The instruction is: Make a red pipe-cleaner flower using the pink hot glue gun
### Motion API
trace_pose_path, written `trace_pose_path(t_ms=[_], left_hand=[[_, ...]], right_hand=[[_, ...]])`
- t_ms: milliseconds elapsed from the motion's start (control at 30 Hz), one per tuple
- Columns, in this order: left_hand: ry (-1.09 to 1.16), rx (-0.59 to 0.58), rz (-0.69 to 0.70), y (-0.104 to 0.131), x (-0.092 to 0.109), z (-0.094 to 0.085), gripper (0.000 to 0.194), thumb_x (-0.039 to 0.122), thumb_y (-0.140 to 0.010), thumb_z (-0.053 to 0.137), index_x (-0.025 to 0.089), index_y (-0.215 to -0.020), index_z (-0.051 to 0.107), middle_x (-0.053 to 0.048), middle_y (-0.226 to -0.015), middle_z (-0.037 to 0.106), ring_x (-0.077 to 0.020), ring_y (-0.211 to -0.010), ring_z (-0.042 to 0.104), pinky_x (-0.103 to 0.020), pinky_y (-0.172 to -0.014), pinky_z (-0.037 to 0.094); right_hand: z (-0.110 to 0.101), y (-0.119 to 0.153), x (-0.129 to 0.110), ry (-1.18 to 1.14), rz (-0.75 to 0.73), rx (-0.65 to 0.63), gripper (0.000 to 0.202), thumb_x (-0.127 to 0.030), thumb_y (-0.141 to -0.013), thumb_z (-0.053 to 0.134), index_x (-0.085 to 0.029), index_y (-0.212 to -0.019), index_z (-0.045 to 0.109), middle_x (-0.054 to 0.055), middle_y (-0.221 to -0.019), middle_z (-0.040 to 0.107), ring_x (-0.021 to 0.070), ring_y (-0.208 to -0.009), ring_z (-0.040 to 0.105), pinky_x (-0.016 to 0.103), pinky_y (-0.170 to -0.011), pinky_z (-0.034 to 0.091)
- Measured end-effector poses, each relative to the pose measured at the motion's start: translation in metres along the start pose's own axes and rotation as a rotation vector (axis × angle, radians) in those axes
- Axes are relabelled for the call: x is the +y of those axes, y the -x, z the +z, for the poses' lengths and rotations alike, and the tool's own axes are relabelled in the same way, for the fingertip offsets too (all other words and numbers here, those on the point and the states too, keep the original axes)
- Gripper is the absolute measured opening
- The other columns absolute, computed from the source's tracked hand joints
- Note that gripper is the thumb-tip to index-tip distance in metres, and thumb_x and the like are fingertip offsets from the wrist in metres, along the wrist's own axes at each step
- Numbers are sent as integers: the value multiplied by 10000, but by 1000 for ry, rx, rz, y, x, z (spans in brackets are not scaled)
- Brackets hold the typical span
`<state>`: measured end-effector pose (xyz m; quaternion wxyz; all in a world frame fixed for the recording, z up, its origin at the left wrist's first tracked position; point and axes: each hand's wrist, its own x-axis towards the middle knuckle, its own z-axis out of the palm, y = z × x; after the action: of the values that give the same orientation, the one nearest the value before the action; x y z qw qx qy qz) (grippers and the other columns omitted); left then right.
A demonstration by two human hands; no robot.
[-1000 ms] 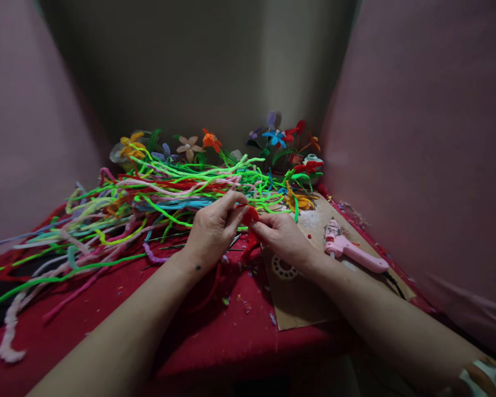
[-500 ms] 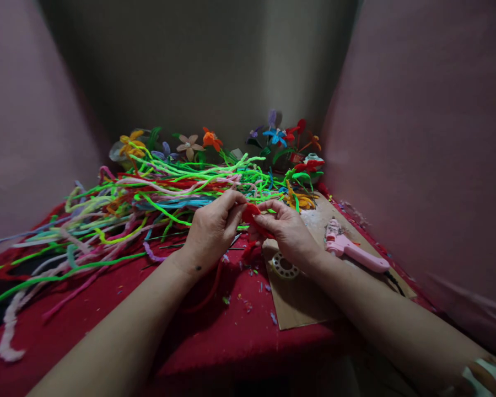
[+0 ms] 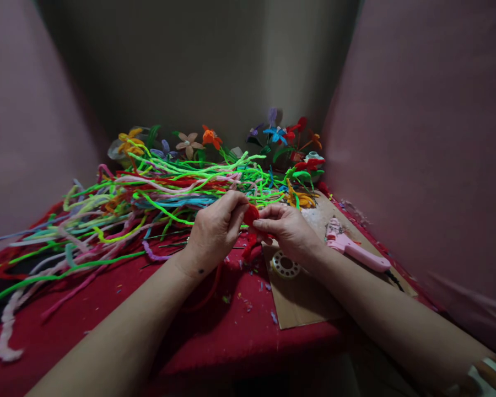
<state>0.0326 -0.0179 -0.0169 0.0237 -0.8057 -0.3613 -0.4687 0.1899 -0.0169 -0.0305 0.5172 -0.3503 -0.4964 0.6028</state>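
A small red fuzzy piece [image 3: 252,214] is pinched between my two hands above the middle of the table. My left hand [image 3: 220,223] is closed on its left side, thumb against bent fingers. From the right, my right hand [image 3: 287,229] pinches the same piece between thumb and fingers. A red fuzzy strand hangs below the fingers, and another red strand [image 3: 210,298] curves under my left wrist. The fingers hide part of the red piece.
Colourful fuzzy stems [image 3: 169,193] are heaped at the left and back. Fuzzy flowers [image 3: 189,144] stand behind them. On the right, cardboard [image 3: 301,303] bears a ring-shaped spool [image 3: 285,266] and a pink glue gun [image 3: 357,255]. Scraps dot the red cloth [image 3: 231,342].
The red piece has turned and now looks rounder between my fingers. My left hand has shifted slightly right, and both hands keep their hold.
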Motion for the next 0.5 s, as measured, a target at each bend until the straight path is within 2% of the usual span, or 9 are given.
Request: trace_pose_path(t_ms=[267, 500], left_hand=[[-5, -11, 45, 0, 1, -1, 58, 171, -838, 474, 170, -835, 531, 9, -697, 576, -93, -597, 530, -197, -570, 399], [-31, -9, 60, 0, 0, 0, 45, 167, -843, 481, 163, -836, 526, 7, -701, 574, -88, -599, 535, -191, -569, 403]], right_hand=[[0, 2, -4, 160, -35, -7, 99, -146, -570, 704, -131, -575, 606, -39, -470, 556, 64, -410, 469, 222, -453, 342], [1, 1, -3, 143, 0, 27, 66, -112, -541, 658, -140, -544, 598, -44, -452, 544, 66, -408, 456, 225, -455, 336]])
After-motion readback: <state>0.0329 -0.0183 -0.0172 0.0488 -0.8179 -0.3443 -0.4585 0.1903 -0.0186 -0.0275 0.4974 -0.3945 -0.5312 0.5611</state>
